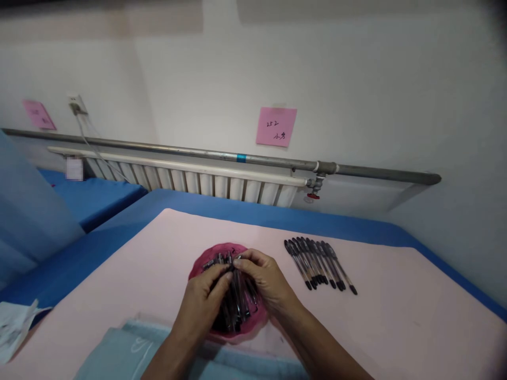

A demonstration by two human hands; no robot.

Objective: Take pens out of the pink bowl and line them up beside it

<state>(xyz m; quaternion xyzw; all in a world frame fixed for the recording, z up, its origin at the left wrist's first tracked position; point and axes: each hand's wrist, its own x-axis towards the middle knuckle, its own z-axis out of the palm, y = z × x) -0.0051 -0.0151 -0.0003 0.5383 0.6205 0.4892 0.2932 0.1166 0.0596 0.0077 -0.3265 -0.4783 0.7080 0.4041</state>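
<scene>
Both hands meet fingertip to fingertip above a pink bowl (259,319) full of clear and black pen parts (238,295). My left hand (204,290) is closed in a pinch at a small dark pen part (232,267), mostly covered by the fingers. From the other side, my right hand (267,277) pinches at the same spot with thumb and forefinger. Whether the two hold one piece or two pieces cannot be made out. To the right of the bowl, several black-capped pens (319,264) lie side by side in a slanted row.
A pink sheet (380,316) covers the blue table (222,203). Folded light-blue cloth (119,351) lies at the near edge, with white paper (16,327) at far left. Behind stand a radiator (206,183), a metal pipe (368,171) and a wall with a pink note (276,126).
</scene>
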